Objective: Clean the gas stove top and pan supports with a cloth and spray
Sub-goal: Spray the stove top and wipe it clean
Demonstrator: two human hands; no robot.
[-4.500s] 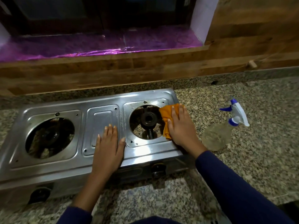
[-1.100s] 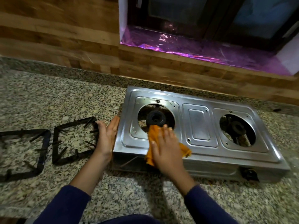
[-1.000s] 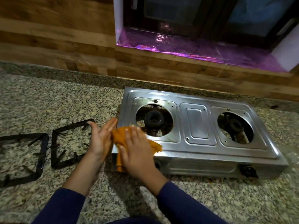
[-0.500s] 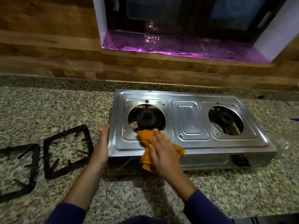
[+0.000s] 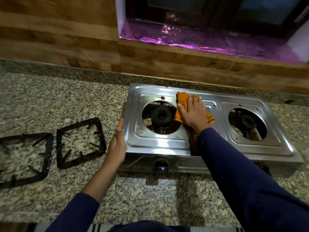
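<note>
A two-burner steel gas stove (image 5: 160,144) sits on the granite counter with its pan supports off. My right hand (image 5: 192,113) presses an orange cloth (image 5: 182,99) flat on the stove top, just right of the left burner (image 5: 161,116) and near the back edge. My left hand (image 5: 117,144) rests flat against the stove's left side, holding nothing. Two black pan supports (image 5: 80,141) (image 5: 25,156) lie on the counter to the left of the stove. The spray bottle is out of sight.
The right burner (image 5: 247,123) sits open in its round hole. A control knob (image 5: 160,164) shows on the stove's front. A wooden backsplash (image 5: 66,39) and a purple-lined window sill (image 5: 217,42) rise behind the granite counter (image 5: 142,198).
My right hand has slid the cloth from the stove's front edge up to the back, beside the left burner. My left hand stays at the stove's left side.
</note>
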